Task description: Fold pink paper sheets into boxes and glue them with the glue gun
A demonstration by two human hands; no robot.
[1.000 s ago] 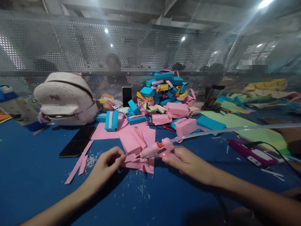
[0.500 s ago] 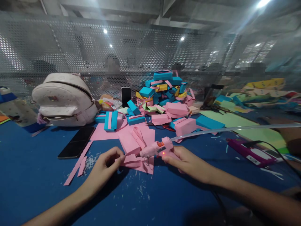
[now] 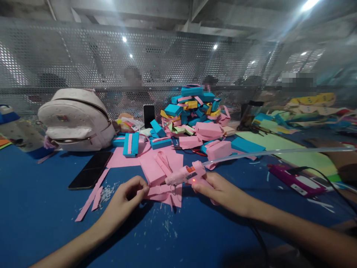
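Observation:
My right hand [image 3: 220,191] is wrapped round the handle of a pink hot glue gun [image 3: 186,175], its small red light lit. A long clear glue stick [image 3: 251,153] sticks out of the gun's back end. With thumb and fingertips, my left hand [image 3: 132,193] pinches the left end of a pink paper strip [image 3: 160,192]. The gun's nozzle points left, just above that strip; I cannot tell whether it touches. Behind the strip lies a pink paper box [image 3: 153,167] with a looped pink band on it, resting on pink sheets.
A heap of blue, pink and yellow paper boxes [image 3: 192,108] rises at the back. A black phone [image 3: 91,170], a white backpack [image 3: 76,121] and a bottle [image 3: 25,134] stand or lie left. To the right are a purple power bank [image 3: 297,180] with a cable and green sheets [image 3: 304,158].
The glue gun's nozzle has shifted very slightly left along the pink strip. Both hands keep nearly the same place and grip.

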